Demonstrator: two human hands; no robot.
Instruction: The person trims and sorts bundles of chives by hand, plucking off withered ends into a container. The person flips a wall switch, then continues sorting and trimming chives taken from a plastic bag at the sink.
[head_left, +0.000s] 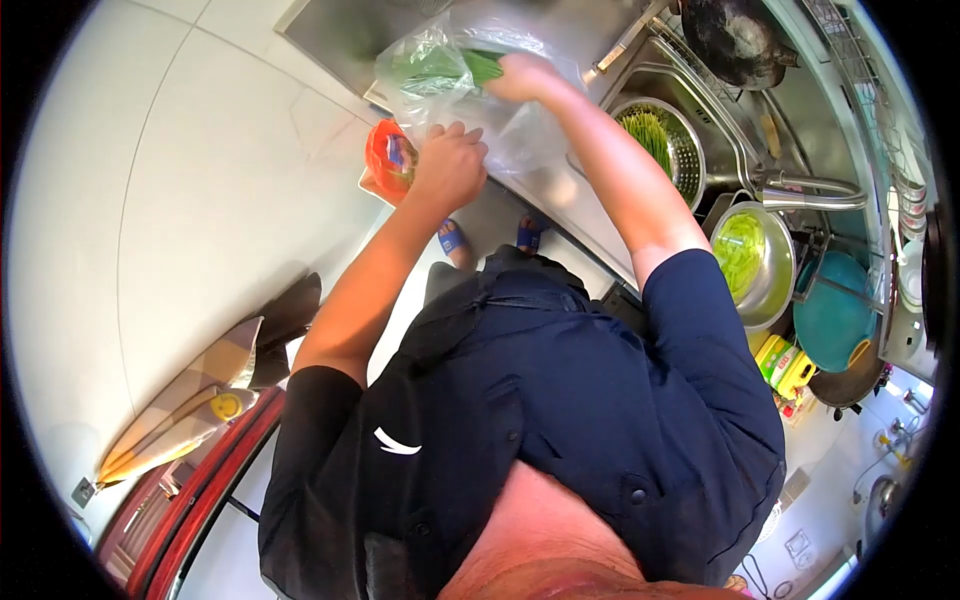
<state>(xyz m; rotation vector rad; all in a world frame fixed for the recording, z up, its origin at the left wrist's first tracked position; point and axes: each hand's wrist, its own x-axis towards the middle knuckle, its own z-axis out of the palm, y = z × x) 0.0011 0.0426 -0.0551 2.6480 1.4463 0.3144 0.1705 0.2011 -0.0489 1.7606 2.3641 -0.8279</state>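
Note:
On the steel counter lies a clear plastic bag, spread open and crumpled. Long thin green stalks that look like chives show inside it. My right hand is closed around the near end of the green bunch, at the bag. Nearer to me, my left hand has its fingers curled at the edge of the bag and seems to grip the plastic; its fingertips are partly hidden. Just left of that hand is an orange-red plastic bag in a bin below the counter edge.
At right, a steel colander with green stalks sits in the sink. Beside it are a steel bowl of sliced pale-green vegetable, a faucet and a teal basin. A dark wok stands beyond the sink.

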